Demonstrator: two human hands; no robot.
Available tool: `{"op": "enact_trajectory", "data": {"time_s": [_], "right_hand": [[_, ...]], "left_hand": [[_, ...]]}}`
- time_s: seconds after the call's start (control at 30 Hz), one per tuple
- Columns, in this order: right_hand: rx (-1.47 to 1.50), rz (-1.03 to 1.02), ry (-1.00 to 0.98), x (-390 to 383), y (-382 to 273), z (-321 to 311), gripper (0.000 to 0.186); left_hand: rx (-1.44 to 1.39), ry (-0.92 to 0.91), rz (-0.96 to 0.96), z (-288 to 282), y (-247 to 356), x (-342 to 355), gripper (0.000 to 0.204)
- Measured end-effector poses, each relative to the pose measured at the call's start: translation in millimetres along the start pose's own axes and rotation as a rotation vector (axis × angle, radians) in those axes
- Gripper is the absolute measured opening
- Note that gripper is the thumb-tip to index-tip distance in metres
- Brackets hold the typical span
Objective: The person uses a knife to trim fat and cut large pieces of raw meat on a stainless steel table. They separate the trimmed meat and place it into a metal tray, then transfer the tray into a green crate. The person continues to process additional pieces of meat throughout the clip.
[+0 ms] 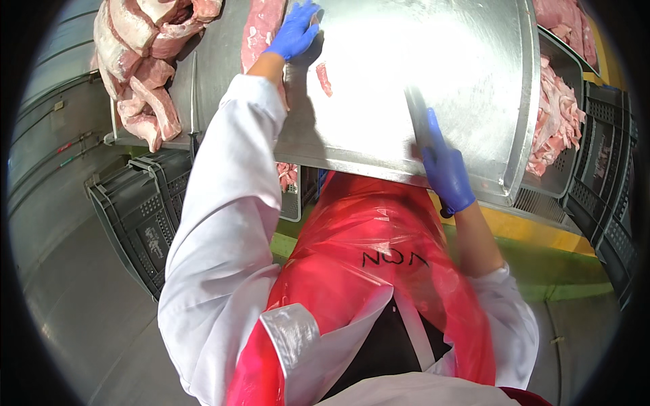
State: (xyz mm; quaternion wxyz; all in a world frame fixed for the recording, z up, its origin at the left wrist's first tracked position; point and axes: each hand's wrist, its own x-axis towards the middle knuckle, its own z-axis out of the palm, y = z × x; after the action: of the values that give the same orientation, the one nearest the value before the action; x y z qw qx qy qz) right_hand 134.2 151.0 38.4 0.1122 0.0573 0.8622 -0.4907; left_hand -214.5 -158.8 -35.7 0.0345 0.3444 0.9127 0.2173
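Meat strip, long and pink, is laid on the steel table, toward its left; the left hand is opened over its edge, nothing visibly grasped. The knife, blurred, is gripped in the right hand, well apart. Meat is best pressed flat, fingertips tucked clear whenever the blade is brought near.
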Motion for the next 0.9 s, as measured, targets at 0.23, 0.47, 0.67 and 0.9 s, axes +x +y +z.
{"op": "enact_trajectory", "data": {"time_s": [0.23,0.47,0.67,0.9], "right_hand": [[-0.025,0.109,-0.004,-47,30,-32,0.069],[-0.004,0.1,0.057,-44,51,-72,0.073],[-0.059,0.022,0.125,-43,47,-93,0.077],[0.009,0.239,0.296,-76,69,-84,0.058]], "left_hand": [[-0.18,-0.402,0.169,2,97,-166,0.038],[-0.147,-0.173,-0.502,-109,-11,-324,0.027],[-0.107,0.135,-0.765,-57,-136,-29,0.092],[-0.272,-0.058,-0.27,-27,-30,46,0.088]]}}
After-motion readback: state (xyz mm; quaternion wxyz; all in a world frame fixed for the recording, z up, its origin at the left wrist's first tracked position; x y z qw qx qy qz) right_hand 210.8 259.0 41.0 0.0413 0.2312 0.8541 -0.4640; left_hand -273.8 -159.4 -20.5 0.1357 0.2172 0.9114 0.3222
